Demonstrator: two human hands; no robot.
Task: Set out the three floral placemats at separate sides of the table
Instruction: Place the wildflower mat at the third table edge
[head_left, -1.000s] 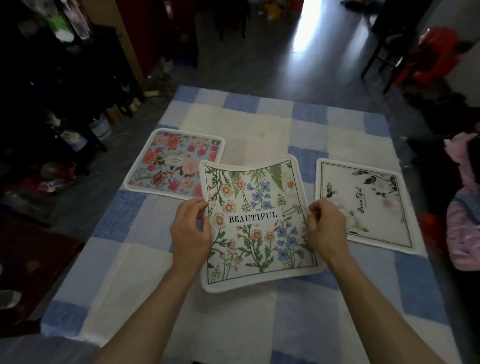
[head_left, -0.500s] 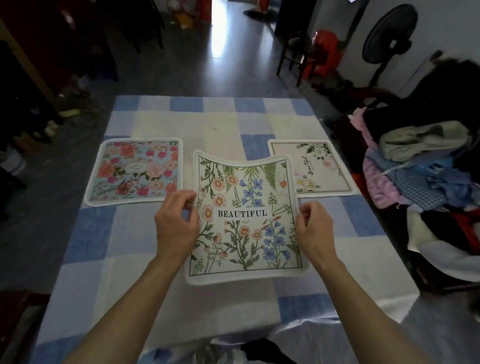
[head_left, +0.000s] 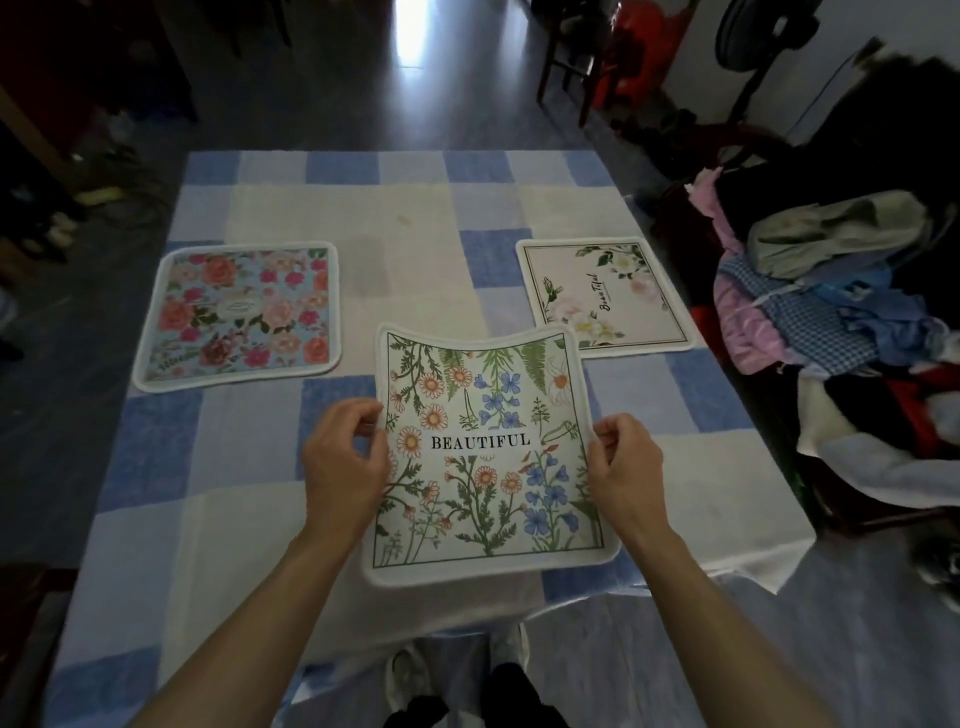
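Left hand (head_left: 345, 467): thumb and fingers curled onto the left border of the wildflower placemat (head_left: 483, 457), pinching it about midway along.
Right hand (head_left: 626, 473): clasped on the right border of the same placemat, opposite the left hand.
Wildflower placemat: printed "BEAUTIFUL"; held between both hands, with the far border bowed and sagging in the middle. Apparently raised off the bench (head_left: 405, 208), but contact of the near border with the cloth not determinable.
Rose placemat (head_left: 239, 312): flat on the bench, beyond and to the left of the wildflower placemat, well apart from it.
White placemat (head_left: 602, 293): flat, beyond and to the right of the wildflower placemat. Near-left corner hidden behind the held mat's far-right corner; touching or merely overlapping in view, not determinable.
Bench: draped in a blue-and-white checked cloth; front edge just nearer than the wildflower placemat's near border.
Clothes pile (head_left: 831, 312): heaped to the right of the wildflower placemat, off the bench.
Stage (judged): two mats laid, the third in hand and not yet set down.
Risk, overlap: far-right corner likely to land on the white placemat if lowered straight down, leaving two mats crowded at one side.
Risk, overhang: near border close to the front edge; a slide off possible if released too far back.
Risk, wrinkle: limp middle likely to buckle, or to drag the cloth, if pushed rather than lifted.
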